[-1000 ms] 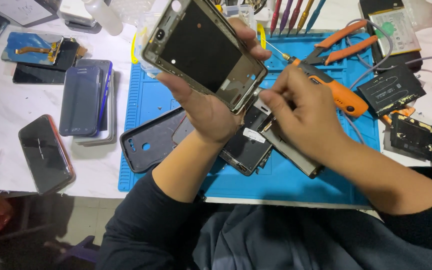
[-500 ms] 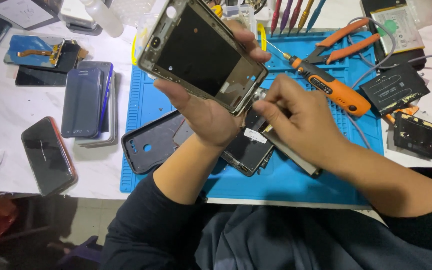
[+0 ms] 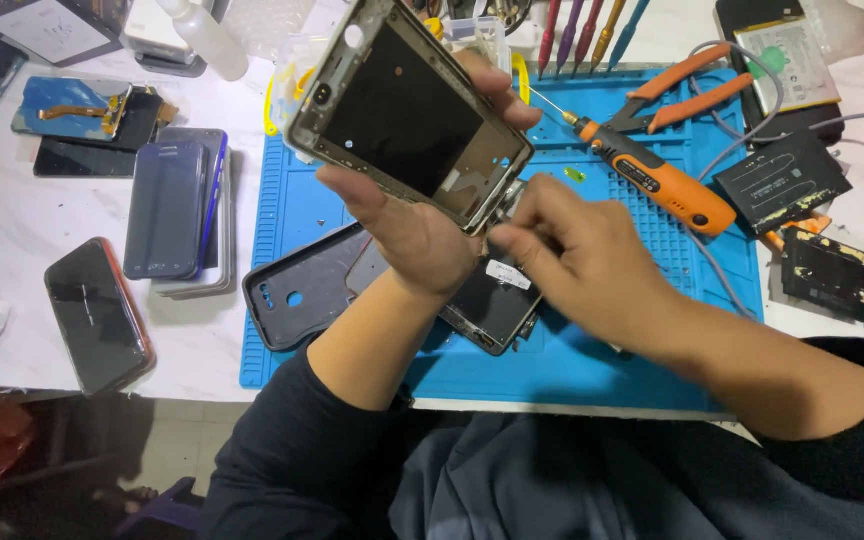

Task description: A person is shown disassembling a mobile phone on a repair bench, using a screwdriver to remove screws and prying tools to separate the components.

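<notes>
The left hand (image 3: 407, 225) has the stripped phone frame (image 3: 407, 115) lifted clear of the blue repair mat (image 3: 612, 350), tilted toward the camera, thumb on one long edge and fingers wrapped around the other. It is a bare shell at this point: dark inner plate showing, camera cutouts open at the top corner, no screen and no back cover on it, so the teardown looks well advanced. The right hand (image 3: 577, 260) is pinched tight at the frame's lower corner, fingertips closed together as if nipping some small part or tool there, though what sits between them is too small to tell. Below the hands, on the mat, lie the dark back cover (image 3: 297, 295) with its round holes and a black phone assembly (image 3: 492, 305) carrying a white sticker, both set apart from the frame. The orange electric screwdriver (image 3: 652, 180) rests on the mat just beyond the right hand, untouched, with orange-handled pliers (image 3: 682, 90) past it. Judging by this, the shell is emptied and the fiddly work at the bottom edge is in hand; nothing has gone back together yet. Off the mat on the white surface (image 3: 12, 220), several other phones (image 3: 172, 210) lie well apart, and loose black batteries (image 3: 782, 180) sit at the far right.
</notes>
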